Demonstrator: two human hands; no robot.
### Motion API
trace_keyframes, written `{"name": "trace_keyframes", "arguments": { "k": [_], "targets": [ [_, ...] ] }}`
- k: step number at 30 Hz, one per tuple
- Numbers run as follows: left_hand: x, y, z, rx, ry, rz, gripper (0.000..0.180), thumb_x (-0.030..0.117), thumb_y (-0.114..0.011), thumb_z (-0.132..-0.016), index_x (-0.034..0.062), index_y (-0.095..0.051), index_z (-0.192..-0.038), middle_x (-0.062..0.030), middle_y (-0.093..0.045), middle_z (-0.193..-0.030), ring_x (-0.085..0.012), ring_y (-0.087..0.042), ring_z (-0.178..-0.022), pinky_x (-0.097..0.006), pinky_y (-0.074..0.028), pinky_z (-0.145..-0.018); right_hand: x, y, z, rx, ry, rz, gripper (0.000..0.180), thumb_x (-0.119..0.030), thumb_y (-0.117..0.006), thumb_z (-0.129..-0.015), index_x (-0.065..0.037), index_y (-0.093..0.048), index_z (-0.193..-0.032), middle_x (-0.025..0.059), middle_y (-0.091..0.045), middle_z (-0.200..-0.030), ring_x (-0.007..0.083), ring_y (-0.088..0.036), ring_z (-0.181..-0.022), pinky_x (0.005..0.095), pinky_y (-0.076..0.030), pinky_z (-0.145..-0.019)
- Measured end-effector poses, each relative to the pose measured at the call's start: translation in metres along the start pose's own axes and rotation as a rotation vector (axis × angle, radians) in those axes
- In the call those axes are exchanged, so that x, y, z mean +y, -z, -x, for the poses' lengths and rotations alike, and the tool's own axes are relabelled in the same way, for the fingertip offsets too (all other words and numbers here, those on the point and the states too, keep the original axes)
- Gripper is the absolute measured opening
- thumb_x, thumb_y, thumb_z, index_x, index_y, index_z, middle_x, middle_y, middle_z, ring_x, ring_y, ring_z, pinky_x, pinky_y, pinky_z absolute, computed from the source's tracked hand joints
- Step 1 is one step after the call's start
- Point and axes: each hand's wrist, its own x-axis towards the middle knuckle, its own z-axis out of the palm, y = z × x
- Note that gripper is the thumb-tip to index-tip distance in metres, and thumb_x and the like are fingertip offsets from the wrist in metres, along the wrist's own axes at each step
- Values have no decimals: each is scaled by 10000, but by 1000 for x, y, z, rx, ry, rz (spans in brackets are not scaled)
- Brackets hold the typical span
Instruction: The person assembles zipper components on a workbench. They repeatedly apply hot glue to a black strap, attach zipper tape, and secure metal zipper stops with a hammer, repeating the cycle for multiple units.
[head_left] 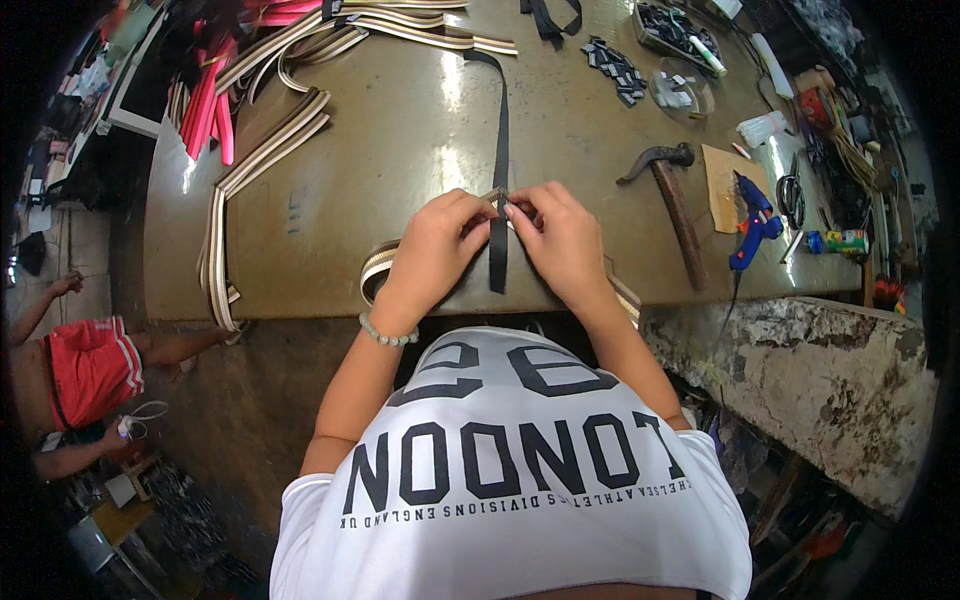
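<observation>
My left hand and my right hand meet at the table's near edge, fingertips pinched together around a narrow black strap. This strap runs from the far side of the table toward me, and its short loose end hangs below my fingers. A bit of striped webbing shows at the pinch, where it seems to cross the black strap; my fingers hide the exact join. Beside my left wrist curls a brown, white and black striped strap. More striped webbing shows beyond my right forearm.
On the right lie a hammer, a blue glue gun on cardboard, and a clear dish. Small black buckles are heaped farther back. Striped straps and pink strips cover the far left. Another person's red shorts show at left.
</observation>
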Motion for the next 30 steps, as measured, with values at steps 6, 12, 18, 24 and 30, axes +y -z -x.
{"name": "trace_keyframes", "arguments": {
  "k": [6,12,18,24,30],
  "targets": [
    [-2,-7,-8,43,205,102,204,13,-737,-761,-21,-673,-952,-126,-640,-820,-214,-622,-710,-313,-505,-668,-4,0,1,27,64,54,165,-109,-678,-851,-54,-693,-1007,107,-638,-934,261,-655,-745,356,-518,-682],
    [-5,-8,-10,77,154,60,274,53,-764,-763,-29,-653,-1000,-140,-596,-872,-236,-591,-717,-339,-499,-677,-13,19,-17,-174,51,-110,239,-31,-636,-817,-37,-683,-1051,134,-607,-918,298,-646,-792,373,-515,-717],
    [-2,-9,-7,60,164,18,333,118,-795,-764,-36,-643,-1016,-145,-573,-912,-248,-580,-711,-354,-498,-694,6,10,-63,-218,105,-206,201,24,-637,-767,4,-718,-950,202,-637,-890,335,-668,-764,386,-549,-697],
    [5,-8,-5,72,197,32,319,141,-779,-790,-18,-649,-1034,-145,-568,-924,-257,-588,-725,-371,-500,-704,16,-3,-66,-288,-212,-504,91,-57,-692,-875,5,-720,-936,44,-627,-757,125,-654,-585,249,-520,-480],
    [5,-8,-4,43,101,-28,279,143,-730,-837,40,-679,-1092,-153,-552,-937,-299,-594,-767,-398,-498,-713,12,5,-74,-372,-222,-307,165,-95,-690,-893,38,-668,-987,49,-628,-716,102,-632,-540,254,-503,-454]
  ]
}}
